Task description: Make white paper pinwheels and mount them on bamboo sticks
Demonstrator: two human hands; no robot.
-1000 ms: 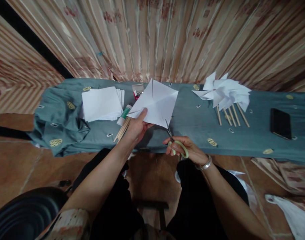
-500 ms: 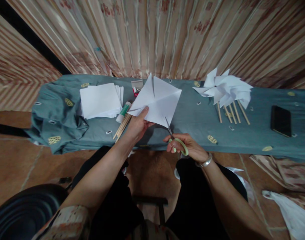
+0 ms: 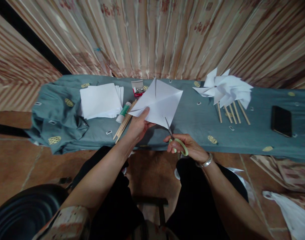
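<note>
My left hand [image 3: 139, 126] pinches a square sheet of white paper [image 3: 162, 103] near its lower left edge, thumb on top. The sheet has slits running in from its top and left corners, with crease lines meeting near the middle. In my right hand [image 3: 184, 145] is a pair of scissors [image 3: 169, 130] with pale green handles. Their blades point up and lie at the sheet's bottom corner. Under and beside my left hand lie several wooden sticks [image 3: 123, 126] and a green and white glue stick [image 3: 123, 111].
A stack of white paper [image 3: 101, 101] lies on the left of the teal cloth [image 3: 187, 123]. Behind is a small red box of pins [image 3: 138, 91]. Several paper pinwheels on sticks [image 3: 225, 88] and a black phone [image 3: 281, 120] lie to the right. A black stool [image 3: 27, 213] stands lower left.
The sheet's upper part has dropped slightly and its top slit has narrowed, uncovering more of the red box. Both hands and the scissors stay almost in place.
</note>
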